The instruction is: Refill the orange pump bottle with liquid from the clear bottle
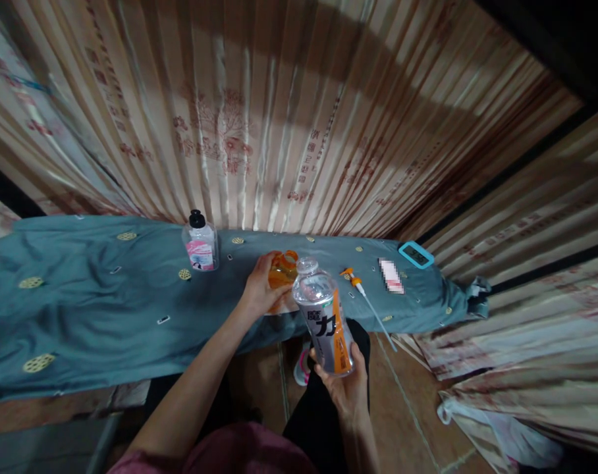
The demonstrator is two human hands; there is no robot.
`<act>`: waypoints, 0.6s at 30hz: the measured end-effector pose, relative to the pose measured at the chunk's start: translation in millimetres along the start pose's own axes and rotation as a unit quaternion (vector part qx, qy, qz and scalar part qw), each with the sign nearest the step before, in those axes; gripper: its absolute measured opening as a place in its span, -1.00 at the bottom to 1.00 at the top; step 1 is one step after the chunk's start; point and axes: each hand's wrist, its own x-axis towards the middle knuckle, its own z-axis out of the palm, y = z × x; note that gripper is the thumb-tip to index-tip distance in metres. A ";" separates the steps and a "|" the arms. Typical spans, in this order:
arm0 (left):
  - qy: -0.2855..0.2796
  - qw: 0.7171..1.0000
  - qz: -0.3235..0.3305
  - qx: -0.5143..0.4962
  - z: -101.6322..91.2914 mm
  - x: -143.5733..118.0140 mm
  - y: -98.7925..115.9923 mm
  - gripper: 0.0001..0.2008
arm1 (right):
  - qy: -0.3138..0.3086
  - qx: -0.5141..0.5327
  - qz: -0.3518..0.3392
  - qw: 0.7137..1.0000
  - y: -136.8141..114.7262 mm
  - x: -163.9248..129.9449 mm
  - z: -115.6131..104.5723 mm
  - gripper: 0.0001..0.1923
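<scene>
My right hand [342, 382] is wrapped round the lower part of a clear plastic drink bottle [323, 322] with a silver and orange label. That bottle is uncapped and tilted, its mouth leaning toward an orange bottle [281, 270]. My left hand [260, 289] grips the orange bottle, which stands open at the top on the cloth; its lower part is partly hidden by my hand and the clear bottle. Right of the bottles lies an orange and white pump dispenser top [355, 282] with a long thin tube reaching past the cloth's front edge.
A clear bottle [200, 243] with a black cap and pink label stands to the left on the blue-green cloth [106, 309]. At the right lie a pixelated pink and white card [391, 275] and a blue-framed digital clock [416, 255]. Pleated curtains [259, 131] hang behind.
</scene>
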 end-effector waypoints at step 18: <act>-0.022 0.999 0.029 0.029 2.2 -7.7 7.7 -0.31 | 0.087 -0.040 -0.040 0.995 -23.4 -37.4 11.5 -0.43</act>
